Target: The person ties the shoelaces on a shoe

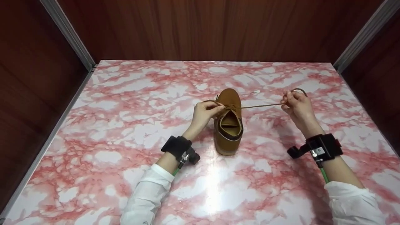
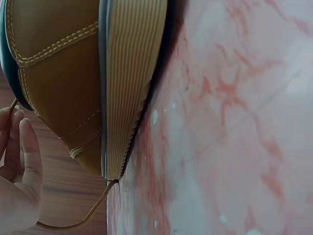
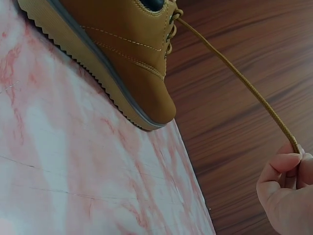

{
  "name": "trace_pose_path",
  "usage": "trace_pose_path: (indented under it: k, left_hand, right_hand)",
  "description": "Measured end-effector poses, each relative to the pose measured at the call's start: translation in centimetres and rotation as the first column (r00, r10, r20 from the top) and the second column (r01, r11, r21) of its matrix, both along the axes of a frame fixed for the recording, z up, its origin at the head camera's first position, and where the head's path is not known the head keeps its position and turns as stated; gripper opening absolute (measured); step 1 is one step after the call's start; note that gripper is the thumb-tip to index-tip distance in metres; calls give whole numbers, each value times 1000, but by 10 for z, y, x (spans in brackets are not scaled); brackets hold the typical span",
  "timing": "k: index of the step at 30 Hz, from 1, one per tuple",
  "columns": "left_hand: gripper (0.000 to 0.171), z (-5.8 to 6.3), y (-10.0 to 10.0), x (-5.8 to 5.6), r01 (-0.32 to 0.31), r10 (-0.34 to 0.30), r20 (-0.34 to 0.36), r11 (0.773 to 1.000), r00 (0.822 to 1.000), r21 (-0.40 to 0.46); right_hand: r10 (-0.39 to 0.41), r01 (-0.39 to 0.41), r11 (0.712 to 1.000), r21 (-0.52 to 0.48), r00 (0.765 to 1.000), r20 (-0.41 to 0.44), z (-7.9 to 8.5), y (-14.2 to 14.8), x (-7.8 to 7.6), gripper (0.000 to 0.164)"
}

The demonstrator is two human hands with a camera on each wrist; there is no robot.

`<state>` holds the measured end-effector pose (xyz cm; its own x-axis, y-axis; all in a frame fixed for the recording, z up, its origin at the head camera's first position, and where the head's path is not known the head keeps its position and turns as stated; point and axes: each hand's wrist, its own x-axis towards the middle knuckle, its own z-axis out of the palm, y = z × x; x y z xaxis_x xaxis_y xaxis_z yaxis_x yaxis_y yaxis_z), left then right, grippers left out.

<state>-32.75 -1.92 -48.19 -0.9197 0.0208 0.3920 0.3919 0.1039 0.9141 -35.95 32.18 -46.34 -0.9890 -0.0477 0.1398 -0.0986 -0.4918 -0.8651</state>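
Note:
A tan shoe [image 1: 228,147] with a ridged pale sole [image 2: 132,73] stands upright on the table, toe pointing away. My left hand [image 1: 206,112] is at the left side of its lacing and pinches a brown shoelace; in the left wrist view that lace's loose end [image 2: 93,210] hangs down by the toe. Out to the right, my right hand [image 1: 298,104] pinches the other shoelace [image 3: 244,83] between thumb and fingers. This lace runs taut and nearly level from the eyelets to the fingers, and its tip curls above the hand.
The table [image 1: 125,140] has a red and white marbled top. Dark wood panels [image 1: 200,28] rise at the back and both sides, with metal strips [image 1: 67,31] at the corners. A black camera band [image 1: 323,148] sits on each wrist.

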Motion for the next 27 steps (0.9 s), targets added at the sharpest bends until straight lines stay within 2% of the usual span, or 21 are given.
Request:
trace_pose_path:
  k: [5,11,14,20,27]
  left_hand:
    - [19,0,0,1,-16,16,-19,1000,1000,-6]
    - [25,-2,2,2,52,-55,28,992,998,111]
    - [27,-2,3,2,66,-73,46,989,996,130]
    - [28,-2,2,4,34,-44,84,992,996,118]
    - [27,-3,1,4,13,-22,86,994,996,108]
  right_hand:
    - [-23,23,999,-29,1000,1,-1,4,3,35]
    - [-62,61,997,-53,998,-9,-2,10,5,32]
    - [-75,74,995,-73,997,-16,-2,11,6,31]
    - [-91,86,990,-110,995,-35,-2,15,8,30]
    - [-105,101,989,-111,994,-30,-2,17,13,32]
